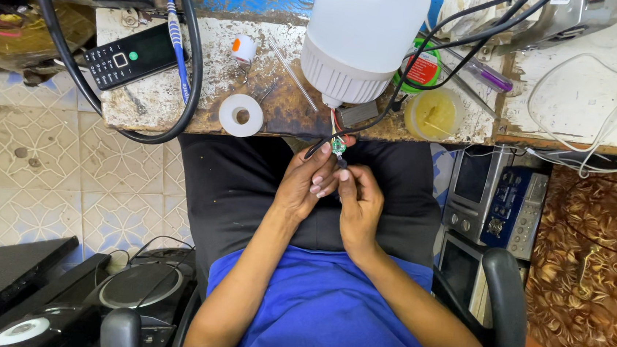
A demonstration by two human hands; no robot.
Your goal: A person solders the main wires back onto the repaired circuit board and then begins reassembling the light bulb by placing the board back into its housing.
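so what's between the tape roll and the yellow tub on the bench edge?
Head view: the big white bulb's ribbed base, a small dark block under it, and the wires to the green board held in the fingers.

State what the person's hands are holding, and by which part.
Both the left hand and right hand pinch a small green circuit board at its lower edge; its wires run up to the large white bulb.

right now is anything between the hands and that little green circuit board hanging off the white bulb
Nothing visible. The left hand already pinches the small green circuit board at its fingertips, and the right hand sits just below it. Only the board's own thin wires run up to the large white bulb.
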